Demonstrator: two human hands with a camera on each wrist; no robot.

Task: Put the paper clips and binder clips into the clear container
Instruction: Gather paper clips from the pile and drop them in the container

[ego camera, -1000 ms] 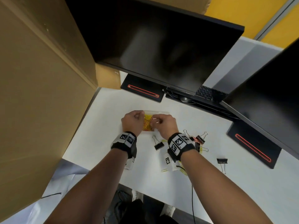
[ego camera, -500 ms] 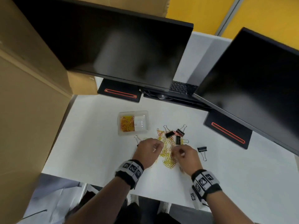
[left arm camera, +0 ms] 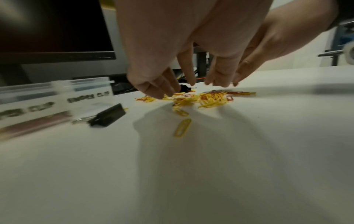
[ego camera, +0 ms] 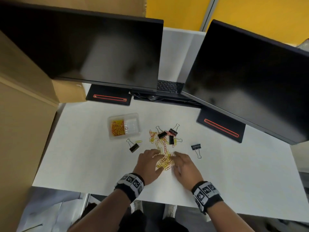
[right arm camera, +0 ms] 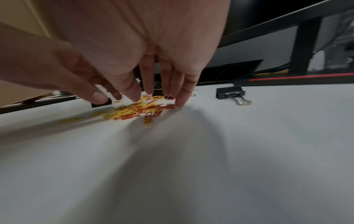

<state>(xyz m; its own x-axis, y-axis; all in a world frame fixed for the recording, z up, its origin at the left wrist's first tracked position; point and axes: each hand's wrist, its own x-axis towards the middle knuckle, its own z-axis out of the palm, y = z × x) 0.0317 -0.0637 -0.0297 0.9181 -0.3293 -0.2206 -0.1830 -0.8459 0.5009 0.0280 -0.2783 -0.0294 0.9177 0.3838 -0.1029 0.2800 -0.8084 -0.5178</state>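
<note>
Both hands have spread since half a second ago: left hand (ego camera: 149,162) and right hand (ego camera: 184,164) bracket the paper clips (ego camera: 164,160) on the bench (ego camera: 234,164), each grip released, apparently to rake them together; clear container (ego camera: 123,115) waits just beyond.

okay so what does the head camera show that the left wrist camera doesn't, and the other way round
Only the head view shows inside the clear container: paper clips fill its left compartment, the right one looks empty. It also shows a lone binder clip to the right. Only the left wrist view shows the blurred lettering on the container's front wall. Both show the left hand and right hand flanking the loose paper clip pile.
</note>
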